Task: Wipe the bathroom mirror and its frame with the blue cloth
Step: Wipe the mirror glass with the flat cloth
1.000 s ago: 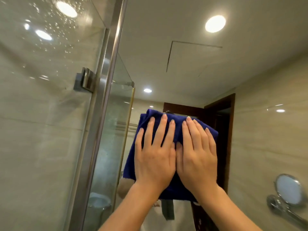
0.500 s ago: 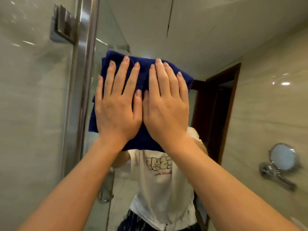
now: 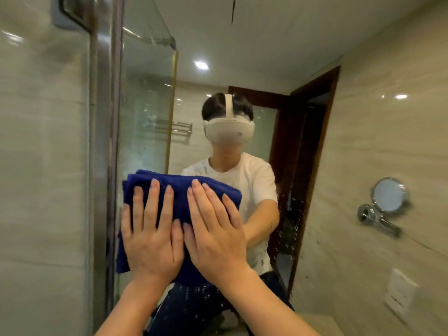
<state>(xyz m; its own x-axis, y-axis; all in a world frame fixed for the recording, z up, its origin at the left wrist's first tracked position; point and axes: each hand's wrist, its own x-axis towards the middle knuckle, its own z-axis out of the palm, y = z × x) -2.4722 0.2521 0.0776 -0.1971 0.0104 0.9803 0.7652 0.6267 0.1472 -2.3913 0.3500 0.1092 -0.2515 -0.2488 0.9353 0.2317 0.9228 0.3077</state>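
Blue cloth: pressed flat on mirror under straight, spread fingers of both hands; best wiped with even pressure, overlapping passes.

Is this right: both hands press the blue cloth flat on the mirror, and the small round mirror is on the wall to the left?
Not quite. In the head view the left hand and right hand do press the blue cloth flat on the mirror, but the small round mirror is on the wall to the right, not the left.
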